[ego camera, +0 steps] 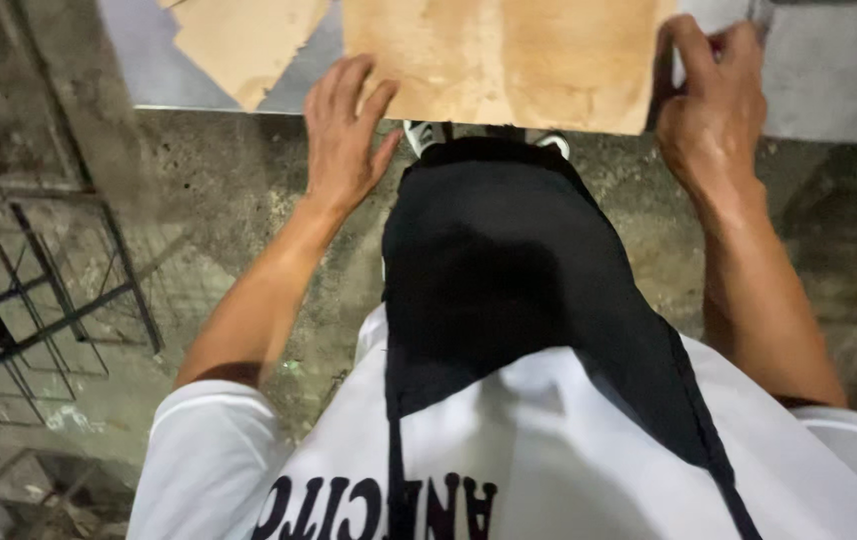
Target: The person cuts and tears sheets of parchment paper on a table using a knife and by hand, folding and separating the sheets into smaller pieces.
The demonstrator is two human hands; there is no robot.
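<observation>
The grey metal bench (829,90) runs across the top of the view, above a rough concrete floor (229,190). A large brown cardboard sheet (509,60) lies at the bench's near edge, slightly overhanging it. A smaller torn cardboard piece (244,40) lies just beside it, toward the left end. The left hand (344,135) rests flat on the sheet's near left corner, grip apart, fingers spread. The right hand (714,115) has its grip clamped on the sheet's right edge.
</observation>
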